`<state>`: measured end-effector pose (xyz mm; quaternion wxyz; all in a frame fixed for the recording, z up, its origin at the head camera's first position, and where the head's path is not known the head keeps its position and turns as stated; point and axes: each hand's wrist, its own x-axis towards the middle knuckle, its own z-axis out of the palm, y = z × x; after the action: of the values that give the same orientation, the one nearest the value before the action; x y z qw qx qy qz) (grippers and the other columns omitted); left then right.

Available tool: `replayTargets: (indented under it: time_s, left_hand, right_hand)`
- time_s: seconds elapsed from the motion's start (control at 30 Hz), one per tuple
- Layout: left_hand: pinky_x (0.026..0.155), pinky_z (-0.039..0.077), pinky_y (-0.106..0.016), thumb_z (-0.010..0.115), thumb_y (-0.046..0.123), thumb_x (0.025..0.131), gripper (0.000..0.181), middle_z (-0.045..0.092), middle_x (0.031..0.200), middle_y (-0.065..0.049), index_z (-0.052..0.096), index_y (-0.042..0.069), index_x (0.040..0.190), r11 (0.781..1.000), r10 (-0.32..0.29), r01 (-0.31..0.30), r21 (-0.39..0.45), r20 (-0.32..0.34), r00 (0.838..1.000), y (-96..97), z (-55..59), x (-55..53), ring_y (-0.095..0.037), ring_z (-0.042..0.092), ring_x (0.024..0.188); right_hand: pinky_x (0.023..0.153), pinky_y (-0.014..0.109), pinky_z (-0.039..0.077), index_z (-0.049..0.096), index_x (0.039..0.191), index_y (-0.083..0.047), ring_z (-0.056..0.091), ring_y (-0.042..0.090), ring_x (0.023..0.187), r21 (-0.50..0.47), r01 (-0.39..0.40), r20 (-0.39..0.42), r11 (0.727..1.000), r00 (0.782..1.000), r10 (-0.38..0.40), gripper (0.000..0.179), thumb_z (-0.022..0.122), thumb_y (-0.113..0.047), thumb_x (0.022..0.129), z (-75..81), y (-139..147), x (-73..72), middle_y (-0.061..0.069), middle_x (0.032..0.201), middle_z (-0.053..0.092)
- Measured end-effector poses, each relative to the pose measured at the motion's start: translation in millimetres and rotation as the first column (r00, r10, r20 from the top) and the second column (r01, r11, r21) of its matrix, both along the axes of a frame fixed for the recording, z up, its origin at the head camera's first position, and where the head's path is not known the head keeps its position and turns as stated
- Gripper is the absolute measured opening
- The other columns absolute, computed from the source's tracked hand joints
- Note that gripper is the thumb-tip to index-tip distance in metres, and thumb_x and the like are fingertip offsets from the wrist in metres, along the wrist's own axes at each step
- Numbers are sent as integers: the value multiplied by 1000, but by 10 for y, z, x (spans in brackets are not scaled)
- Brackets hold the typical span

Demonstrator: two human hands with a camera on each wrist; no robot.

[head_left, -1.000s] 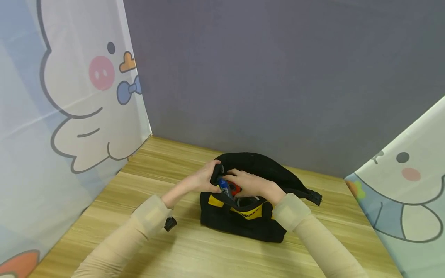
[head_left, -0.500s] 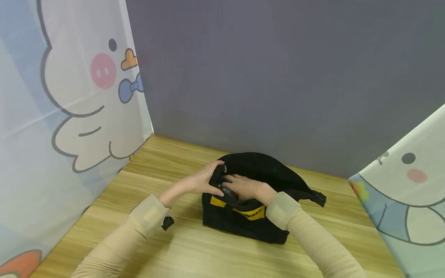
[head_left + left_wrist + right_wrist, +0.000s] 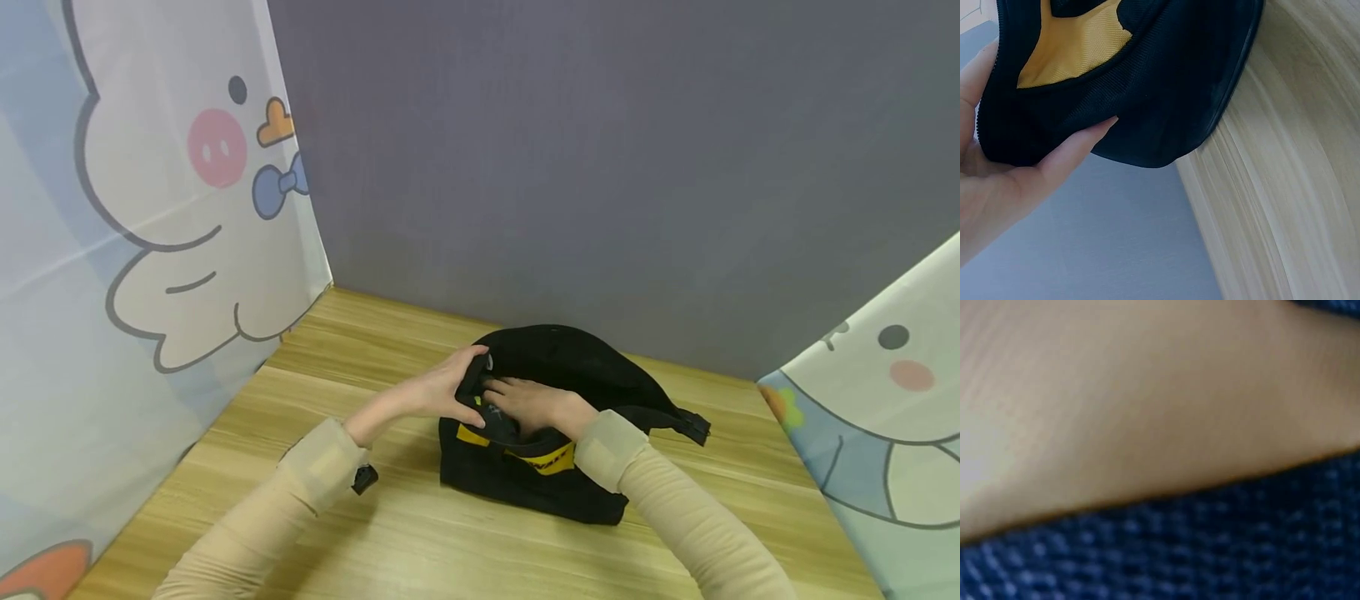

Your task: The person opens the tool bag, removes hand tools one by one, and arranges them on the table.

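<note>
A black tool bag (image 3: 525, 487) with yellow patches and printed lettering sits on the wooden table, its zippered top spread apart. My left hand (image 3: 442, 387) grips the left end of the opening, with the thumb on the near side and the fingers at the far side. In the left wrist view, the thumb lies along the dark fabric (image 3: 1160, 112) below a yellow panel (image 3: 1079, 50). Reaching into the bag, my right hand (image 3: 536, 406) has its lower fingers and thumb hidden, and I cannot tell what it holds. Woven fabric (image 3: 1160, 556) lies right against that hand in the right wrist view.
The wooden table (image 3: 420, 542) runs back to a grey wall (image 3: 540, 167). Cartoon-printed sheets (image 3: 172, 267) stand at the left and right. The bag's zipper end (image 3: 693, 427) sticks out to the right. Beneath the left wrist shows a small black piece (image 3: 364, 478).
My right hand has sunk deeper into the bag. The blue and red items seen inside earlier no longer show. My left hand keeps its grip on the bag's end.
</note>
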<state>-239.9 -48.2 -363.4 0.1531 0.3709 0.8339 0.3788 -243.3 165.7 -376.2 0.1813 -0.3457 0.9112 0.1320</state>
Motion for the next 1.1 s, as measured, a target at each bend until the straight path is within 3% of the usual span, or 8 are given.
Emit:
replayTargets:
  time_s: [0.33,0.47,0.63,0.83,0.93,1.03,1.1]
  left_hand:
    - [119,28,-56,79,25,86,102,9,165,-20,8,6,157,1000,16,-16,-14,4,1000,19,20,9,-39,18,152]
    - [119,28,-56,78,25,86,103,8,166,-19,8,7,158,1000,17,-17,-16,10,1000,20,28,6,-38,17,153]
    - [119,29,-56,78,26,86,103,8,166,-19,8,7,158,1000,17,-17,-16,10,1000,0,23,11,-38,18,152]
    - [119,29,-55,79,25,86,102,10,165,-18,9,6,158,1000,21,-21,-15,-2,1000,-6,23,24,-38,19,152]
    - [119,29,-54,78,26,86,102,10,166,-17,9,7,158,1000,22,-22,-22,-2,1000,4,15,28,-36,20,152]
    - [118,30,-54,78,27,86,102,11,166,-18,8,8,158,1000,23,-23,-21,3,1000,13,5,30,-36,21,152]
    - [118,31,-54,78,27,86,102,12,165,-18,9,8,158,1000,25,-25,-19,3,1000,16,2,29,-36,22,152]
  right_hand:
    - [114,37,42,42,148,-27,36,26,147,102,-41,-68,994,997,48,71,77,-17,87,7,4,26,3,165,21]
    - [106,38,49,44,147,-29,44,29,140,117,27,-113,993,993,-14,66,72,-12,90,19,26,28,9,160,30]
    - [105,46,50,39,150,-32,47,39,137,128,119,-125,985,987,-103,65,61,-4,96,9,48,20,18,157,34]
    - [116,52,38,42,149,-31,41,38,141,156,37,-184,987,983,-8,63,65,-9,94,-20,12,17,12,155,37]
    - [119,50,33,48,144,-28,38,33,145,172,-27,-202,985,977,62,53,65,-13,96,-51,-19,8,5,155,40]
    - [120,45,33,49,143,-27,40,26,145,203,-77,-186,976,976,116,47,62,-18,98,-68,-50,1,0,154,43]
    - [119,44,34,49,144,-28,41,23,144,214,-78,-148,974,983,111,47,60,-19,99,-66,-64,1,-1,154,44]
